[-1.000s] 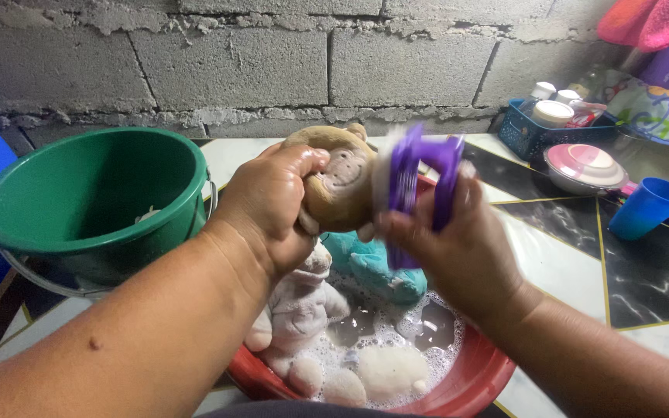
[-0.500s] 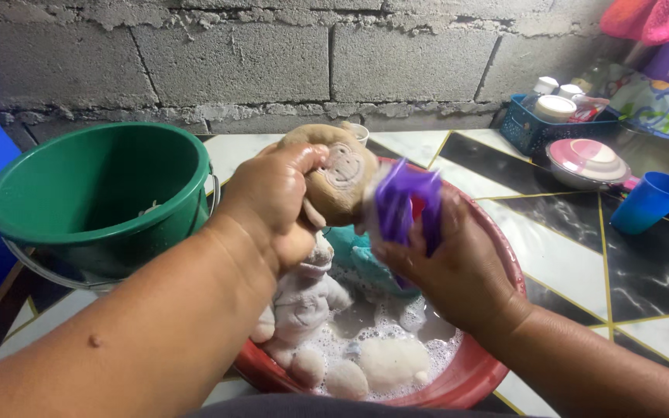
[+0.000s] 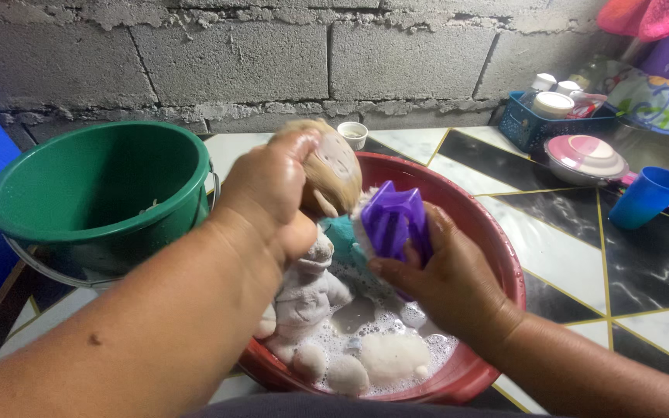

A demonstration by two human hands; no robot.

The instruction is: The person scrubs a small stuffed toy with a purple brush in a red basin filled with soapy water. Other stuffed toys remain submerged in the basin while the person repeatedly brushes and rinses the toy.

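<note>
1. red basin (image 3: 497,255) sits nearest on the bench (image 3: 582,263), holding grey soapy water (image 3: 373,325), so drips and suds from the work above fall back in.
2. a pale, sodden plush body (image 3: 303,298) hangs down into the foam. looks like the lower part of the toy, left soaking while the head gets worked.
3. right hand (image 3: 447,279) is closed around a purple scrub brush (image 3: 392,220), bristle side turned toward the toy, just beside its head.
4. left hand (image 3: 272,193) is clenched tight on the brown plush toy head (image 3: 334,174), lifted above the water so the face is presented to the brush.
5. something teal (image 3: 342,232) lies in the basin behind the hands; can't tell what.
6. green bucket (image 3: 94,193) stands just left of the basin, within reach.
7. further back: small white cup (image 3: 352,134) by the block wall (image 3: 234,62), blue basket of jars (image 3: 540,124), pink lidded dish (image 3: 586,162), blue cup (image 3: 648,201), all well clear of the splash.
</note>
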